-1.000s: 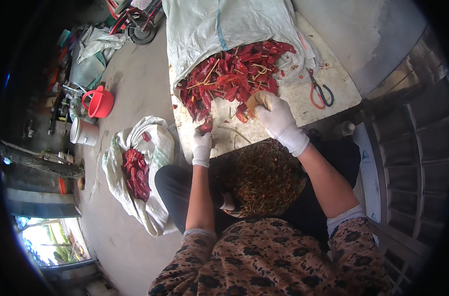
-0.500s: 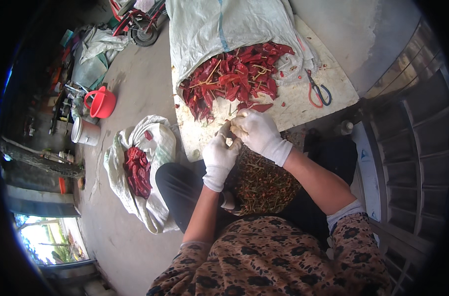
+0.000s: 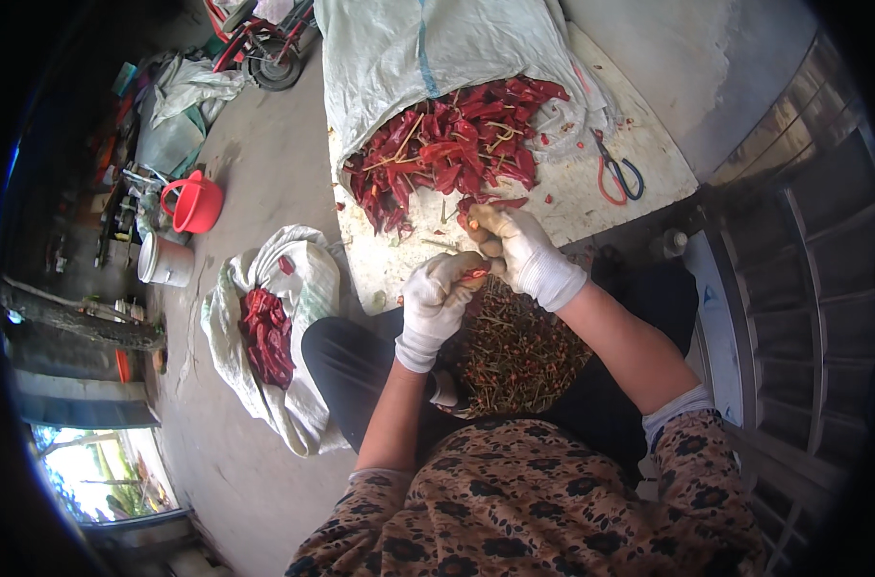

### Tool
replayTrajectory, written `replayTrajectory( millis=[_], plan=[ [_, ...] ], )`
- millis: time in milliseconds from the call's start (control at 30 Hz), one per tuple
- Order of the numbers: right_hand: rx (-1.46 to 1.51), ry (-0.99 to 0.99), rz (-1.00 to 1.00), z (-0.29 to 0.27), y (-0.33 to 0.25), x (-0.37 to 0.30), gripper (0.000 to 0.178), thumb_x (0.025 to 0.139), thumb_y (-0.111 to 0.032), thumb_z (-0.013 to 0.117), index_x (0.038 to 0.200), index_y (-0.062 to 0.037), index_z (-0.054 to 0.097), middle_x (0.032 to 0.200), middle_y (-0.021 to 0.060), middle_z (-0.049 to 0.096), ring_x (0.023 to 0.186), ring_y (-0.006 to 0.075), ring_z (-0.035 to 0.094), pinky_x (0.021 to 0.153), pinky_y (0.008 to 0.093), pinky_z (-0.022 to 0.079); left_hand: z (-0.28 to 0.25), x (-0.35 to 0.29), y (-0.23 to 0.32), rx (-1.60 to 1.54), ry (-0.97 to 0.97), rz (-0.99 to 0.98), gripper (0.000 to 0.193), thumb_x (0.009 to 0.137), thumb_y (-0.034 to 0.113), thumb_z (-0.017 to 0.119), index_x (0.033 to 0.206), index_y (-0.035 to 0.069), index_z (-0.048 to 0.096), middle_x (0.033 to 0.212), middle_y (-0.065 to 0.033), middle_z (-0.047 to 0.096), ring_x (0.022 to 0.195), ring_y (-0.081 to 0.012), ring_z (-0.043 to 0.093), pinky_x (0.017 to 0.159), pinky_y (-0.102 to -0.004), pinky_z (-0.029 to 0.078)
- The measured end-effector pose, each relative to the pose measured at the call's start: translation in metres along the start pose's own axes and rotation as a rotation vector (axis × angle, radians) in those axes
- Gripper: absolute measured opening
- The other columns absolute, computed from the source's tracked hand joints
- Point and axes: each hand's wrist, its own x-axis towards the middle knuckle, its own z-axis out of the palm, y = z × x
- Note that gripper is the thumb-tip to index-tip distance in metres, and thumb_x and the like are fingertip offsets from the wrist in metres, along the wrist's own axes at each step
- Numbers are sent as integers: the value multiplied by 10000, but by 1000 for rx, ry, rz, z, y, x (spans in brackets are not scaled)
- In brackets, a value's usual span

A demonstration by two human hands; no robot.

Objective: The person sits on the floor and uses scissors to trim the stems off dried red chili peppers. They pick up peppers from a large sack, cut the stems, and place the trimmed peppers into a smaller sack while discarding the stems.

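Observation:
Both my hands wear white work gloves with stained fingertips and meet above the near edge of a pale board (image 3: 562, 207). My left hand (image 3: 437, 293) is closed around a dried red chili pepper (image 3: 475, 275), whose orange-red end shows at the fingertips. Just right of it, my right hand (image 3: 514, 245) is closed with thumb and fingers pinched; what lies between them is hidden. Past my fingers, a heap of dried red chilies (image 3: 457, 144) spills from a white woven sack (image 3: 380, 67). Below my hands sits a mass of chili stems and bits (image 3: 514, 356) between my legs.
Scissors (image 3: 611, 178) with red and dark handles lie at the board's right. On the floor to the left stands an open white sack (image 3: 312, 279) holding red chilies (image 3: 267, 337). Beyond it are a white bucket (image 3: 165, 262), a red bucket (image 3: 199, 204) and a wheel (image 3: 272, 65).
My hands have shifted slightly apart; the right turned, its fingers now pointing toward the heap. A red chili end now shows at my left fingertips.

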Motion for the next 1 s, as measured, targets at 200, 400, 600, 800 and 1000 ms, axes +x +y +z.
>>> replayTrajectory(
  millis=[200, 400, 600, 800, 1000],
  plan=[
    [-1389, -238, -237, -19, -57, -16, 509, 877, -597, 778, 910, -91, 743, 833, 71, 738, 708, 162, 676, 705, 333, 530, 15, -17, -49, -153, 32, -277, 244, 820, 71, 763, 1037, 39, 657, 897, -106, 660, 841, -236, 648, 831, -345, 530],
    [-1333, 146, -537, -28, -51, 2, 450, 1034, -472, 595, 915, -53, 706, 845, 169, 709, 799, 376, 694, 723, 466, 525, 48, 20, -125, 190, -98, -454, 384, 930, 170, 704, 1313, 163, 674, 860, -156, 718, 806, -331, 697, 802, -414, 572],
    [-1237, 222, -630, -25, -50, 12, 302, 1013, -321, 654, 963, -27, 708, 891, 182, 713, 829, 369, 700, 737, 443, 531, 88, 48, -162, 653, -222, -498, 362, 935, 385, 692, 1186, 125, 711, 1029, -208, 758, 924, -415, 740, 813, -516, 592],
    [-1346, 271, -713, -27, -45, 8, 273, 980, -299, 693, 1023, -32, 729, 972, 194, 718, 905, 402, 697, 790, 463, 546, 57, -6, -203, 249, -43, -600, 496, 797, 309, 872, 1166, 30, 693, 999, -191, 771, 931, -349, 757, 854, -449, 594],
    [-1590, 282, -739, -23, -36, 10, 282, 988, -347, 634, 936, -84, 725, 918, 161, 724, 875, 370, 710, 776, 477, 565, 19, -27, -201, 125, 237, -612, 475, 939, 66, 701, 1399, 31, 588, 947, -110, 745, 839, -207, 718, 798, -344, 574]
  ],
)
